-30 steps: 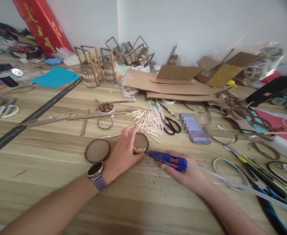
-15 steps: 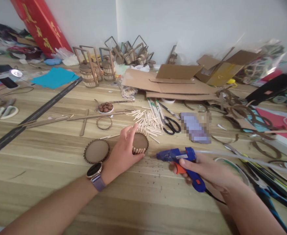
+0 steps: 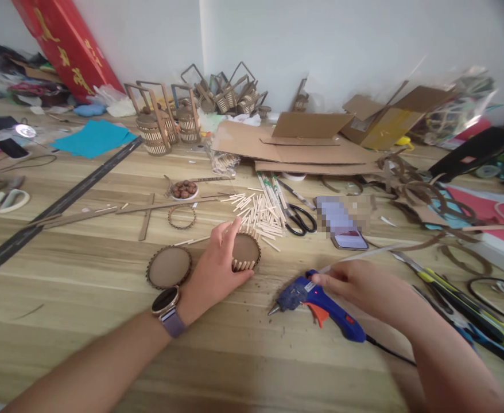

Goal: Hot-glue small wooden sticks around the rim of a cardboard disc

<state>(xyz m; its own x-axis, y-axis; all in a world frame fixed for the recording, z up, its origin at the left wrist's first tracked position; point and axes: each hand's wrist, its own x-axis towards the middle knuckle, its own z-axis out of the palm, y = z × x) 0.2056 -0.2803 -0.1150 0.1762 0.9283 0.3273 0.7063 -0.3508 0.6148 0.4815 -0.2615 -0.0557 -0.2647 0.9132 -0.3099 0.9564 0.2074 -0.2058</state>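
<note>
My left hand (image 3: 216, 256) is curled over the left side of a round cardboard base (image 3: 247, 248) with a notched rim. A few short wooden sticks (image 3: 244, 265) stand along its near edge. My right hand (image 3: 355, 285) holds a blue hot glue gun (image 3: 303, 295) by its upper rear, thumb on top, the other fingers mostly hidden. Its metal nozzle points down and left, low over the table, and its orange trigger is uncovered. A second notched cardboard disc (image 3: 169, 267) lies left of my left hand. Loose sticks (image 3: 263, 213) are heaped just behind the base.
Black-handled scissors (image 3: 300, 220) and a phone (image 3: 350, 236) lie beyond the glue gun. Pliers and cutters (image 3: 471, 310) are at right. A dish of brown balls (image 3: 184, 189) and a notched ring (image 3: 182, 217) sit left of centre. Small handled baskets (image 3: 154, 135) and cardboard sheets (image 3: 252, 139) stand behind.
The glue gun has swung nozzle-down, and my right hand has shifted from its handle and trigger to its upper rear. My left hand stays on the base.
</note>
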